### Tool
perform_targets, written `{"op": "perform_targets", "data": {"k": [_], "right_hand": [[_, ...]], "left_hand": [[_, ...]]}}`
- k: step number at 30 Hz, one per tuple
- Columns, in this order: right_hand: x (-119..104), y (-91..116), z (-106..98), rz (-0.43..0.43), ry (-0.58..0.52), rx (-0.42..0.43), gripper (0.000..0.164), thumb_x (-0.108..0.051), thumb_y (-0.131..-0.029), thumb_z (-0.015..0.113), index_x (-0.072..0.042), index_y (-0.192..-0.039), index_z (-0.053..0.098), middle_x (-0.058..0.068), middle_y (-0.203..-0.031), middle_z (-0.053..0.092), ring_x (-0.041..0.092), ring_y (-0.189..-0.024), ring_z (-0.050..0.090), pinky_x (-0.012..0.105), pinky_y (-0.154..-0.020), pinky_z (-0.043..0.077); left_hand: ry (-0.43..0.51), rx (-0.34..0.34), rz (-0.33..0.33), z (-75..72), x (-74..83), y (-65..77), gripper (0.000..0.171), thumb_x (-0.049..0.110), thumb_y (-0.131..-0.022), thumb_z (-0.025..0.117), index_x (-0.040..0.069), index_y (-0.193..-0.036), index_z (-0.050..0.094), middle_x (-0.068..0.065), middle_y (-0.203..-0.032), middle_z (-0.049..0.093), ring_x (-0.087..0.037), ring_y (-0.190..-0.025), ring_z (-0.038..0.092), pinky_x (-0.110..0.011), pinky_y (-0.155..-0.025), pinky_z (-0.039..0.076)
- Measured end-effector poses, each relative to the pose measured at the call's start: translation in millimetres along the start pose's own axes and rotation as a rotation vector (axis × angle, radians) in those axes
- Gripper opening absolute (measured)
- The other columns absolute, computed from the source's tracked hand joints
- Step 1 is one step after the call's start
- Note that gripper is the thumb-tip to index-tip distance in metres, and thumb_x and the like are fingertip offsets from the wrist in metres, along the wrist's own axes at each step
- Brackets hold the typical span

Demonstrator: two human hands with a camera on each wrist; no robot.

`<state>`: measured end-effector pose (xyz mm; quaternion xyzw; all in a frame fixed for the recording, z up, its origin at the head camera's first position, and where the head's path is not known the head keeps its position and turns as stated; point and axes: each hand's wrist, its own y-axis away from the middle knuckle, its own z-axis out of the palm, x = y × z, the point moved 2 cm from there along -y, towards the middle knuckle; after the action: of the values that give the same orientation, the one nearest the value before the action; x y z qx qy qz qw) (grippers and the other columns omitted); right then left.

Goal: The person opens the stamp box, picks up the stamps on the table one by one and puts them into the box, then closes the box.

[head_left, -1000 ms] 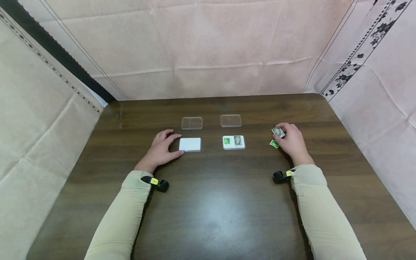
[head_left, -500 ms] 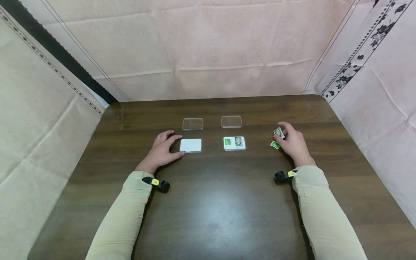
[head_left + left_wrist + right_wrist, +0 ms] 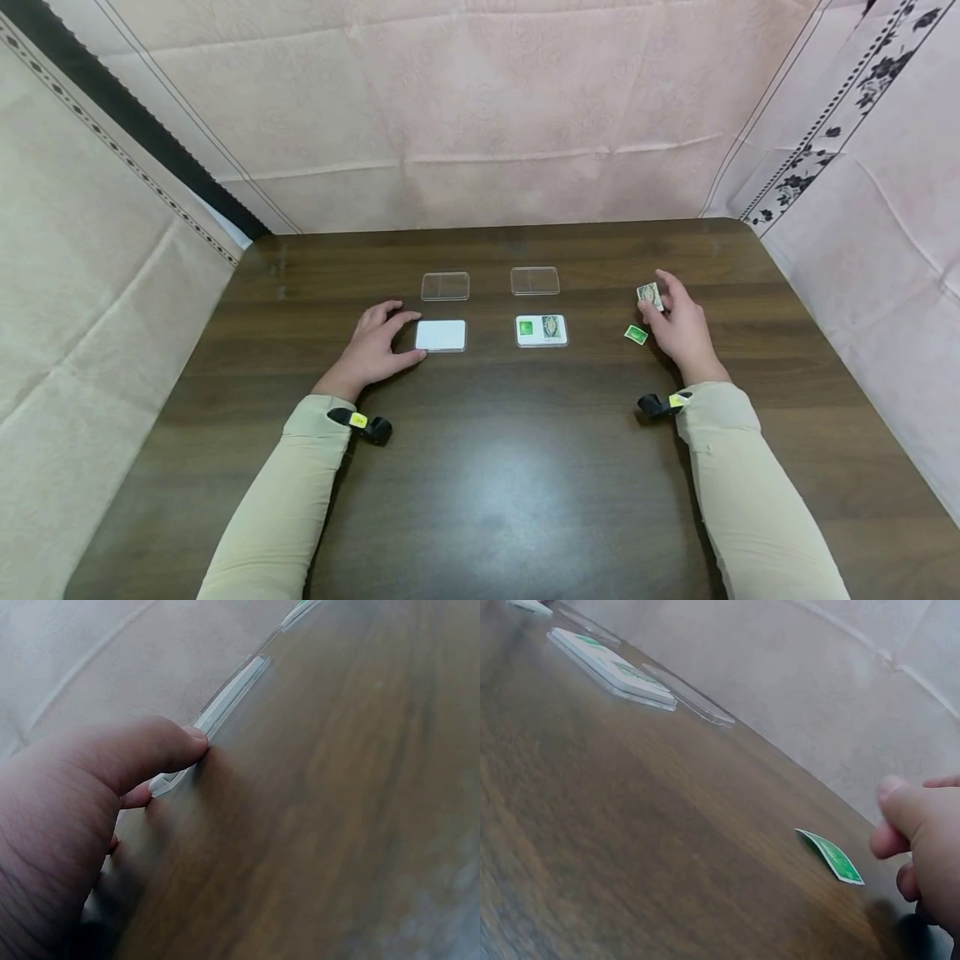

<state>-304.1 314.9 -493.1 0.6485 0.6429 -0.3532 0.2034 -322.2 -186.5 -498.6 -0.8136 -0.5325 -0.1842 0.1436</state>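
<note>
My left hand (image 3: pixel 369 350) spreads at the left end of a white rectangular card in a clear case (image 3: pixel 440 336). Its thumb (image 3: pixel 176 746) touches the case's near edge, with another fingertip at the end corner. My right hand (image 3: pixel 681 325) holds a small grey-green stamp (image 3: pixel 649 295) by thumb and fingers, index finger extended. This stamp is hidden in the right wrist view. Just left of that hand a green stamp (image 3: pixel 636 335) lies on the table, slightly curled. In the middle, a second white card in a case (image 3: pixel 541 341) bears a green stamp (image 3: pixel 526 328) and a larger grey-green one (image 3: pixel 551 326).
Two clear plastic lids lie behind the cases, the left lid (image 3: pixel 445 287) and the right lid (image 3: pixel 535 281). Everything rests on a dark brown wooden table (image 3: pixel 480 467). Pale cloth (image 3: pixel 465 108) hangs beyond its far edge.
My right hand has moved slightly away and to the right with the grey-green stamp, and its index finger has straightened. The stamp has turned. My left hand stays by the case.
</note>
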Motion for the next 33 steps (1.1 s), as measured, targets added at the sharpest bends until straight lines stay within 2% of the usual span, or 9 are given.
{"op": "perform_targets", "data": {"k": [5, 8, 11, 14, 17, 20, 25, 30, 33], "right_hand": [[-1, -1, -1, -0.007, -0.071, 0.043, 0.056, -0.022, -0.108, 0.045, -0.008, -0.159, 0.026, 0.026, -0.106, 0.069, 0.031, -0.098, 0.061, 0.05, -0.094, 0.041], [-2, 0, -2, 0.013, -0.122, 0.046, 0.056, -0.018, -0.108, 0.043, -0.011, -0.16, 0.023, 0.025, -0.11, 0.068, 0.022, -0.102, 0.058, 0.039, -0.093, 0.042], [-3, 0, -2, 0.022, -0.178, 0.05, 0.057, -0.014, -0.107, 0.045, -0.011, -0.16, 0.023, 0.022, -0.107, 0.067, 0.012, -0.093, 0.058, 0.025, -0.084, 0.044], [-8, 2, -1, 0.001, -0.239, 0.061, 0.057, -0.01, -0.105, 0.049, -0.011, -0.158, 0.027, 0.016, -0.101, 0.067, 0.006, -0.079, 0.057, 0.016, -0.07, 0.045], [-29, 10, -4, -0.027, -0.281, 0.072, 0.055, -0.003, -0.103, 0.051, -0.006, -0.155, 0.032, 0.015, -0.095, 0.067, 0.01, -0.07, 0.057, 0.016, -0.061, 0.046], [-37, 10, 0, -0.023, -0.304, 0.069, 0.056, -0.002, -0.103, 0.051, -0.008, -0.155, 0.033, 0.015, -0.094, 0.067, 0.014, -0.07, 0.058, 0.017, -0.06, 0.046], [-31, 5, 18, -0.016, -0.337, 0.061, 0.056, -0.012, -0.104, 0.053, -0.019, -0.156, 0.032, 0.01, -0.093, 0.068, 0.011, -0.069, 0.058, 0.019, -0.059, 0.048], [-46, 7, 35, -0.041, -0.386, 0.046, 0.055, -0.01, -0.104, 0.054, -0.016, -0.155, 0.035, 0.023, -0.097, 0.067, 0.018, -0.07, 0.06, 0.02, -0.059, 0.05], [-56, 8, 46, -0.044, -0.41, 0.024, 0.055, -0.009, -0.104, 0.054, -0.016, -0.155, 0.035, 0.025, -0.099, 0.067, 0.023, -0.074, 0.061, 0.02, -0.06, 0.05]], "left_hand": [[0.001, 0.003, 0.003, -1.7, 0.6, 1.4, 0.068, 0.048, -0.089, 0.071, 0.021, -0.148, 0.05, -0.015, -0.161, 0.027, -0.039, -0.147, 0.02, -0.06, -0.117, 0.018], [0.001, 0.005, 0.003, -2.1, 0.5, 1.7, 0.068, 0.048, -0.09, 0.071, 0.021, -0.148, 0.05, -0.015, -0.16, 0.027, -0.039, -0.147, 0.02, -0.06, -0.117, 0.018], [0.0, 0.006, 0.002, -2.5, 0.7, 2.0, 0.067, 0.048, -0.09, 0.07, 0.021, -0.148, 0.05, -0.015, -0.16, 0.027, -0.038, -0.147, 0.019, -0.06, -0.117, 0.018], [-0.002, 0.004, 0.003, -3.2, 1.0, 2.4, 0.067, 0.048, -0.09, 0.071, 0.021, -0.148, 0.05, -0.015, -0.16, 0.027, -0.039, -0.148, 0.019, -0.06, -0.117, 0.018], [-0.003, 0.005, 0.003, -3.3, 0.8, 2.6, 0.067, 0.048, -0.09, 0.071, 0.021, -0.148, 0.05, -0.015, -0.16, 0.027, -0.039, -0.148, 0.018, -0.06, -0.117, 0.019], [-0.002, 0.005, 0.003, -3.5, 0.8, 2.8, 0.067, 0.048, -0.09, 0.07, 0.021, -0.148, 0.05, -0.015, -0.16, 0.027, -0.039, -0.148, 0.019, -0.06, -0.117, 0.019], [0.004, 0.004, 0.004, -4.0, 1.3, 3.3, 0.067, 0.047, -0.09, 0.071, 0.02, -0.148, 0.05, -0.016, -0.16, 0.027, -0.039, -0.147, 0.019, -0.06, -0.117, 0.018], [0.002, 0.006, 0.006, -2.5, 0.8, 2.2, 0.067, 0.046, -0.09, 0.071, 0.02, -0.148, 0.051, -0.016, -0.16, 0.028, -0.039, -0.147, 0.02, -0.06, -0.118, 0.017], [-0.002, 0.008, 0.007, -1.3, 0.7, 1.5, 0.067, 0.047, -0.09, 0.07, 0.02, -0.147, 0.051, -0.016, -0.159, 0.028, -0.039, -0.147, 0.02, -0.06, -0.118, 0.018]]}}
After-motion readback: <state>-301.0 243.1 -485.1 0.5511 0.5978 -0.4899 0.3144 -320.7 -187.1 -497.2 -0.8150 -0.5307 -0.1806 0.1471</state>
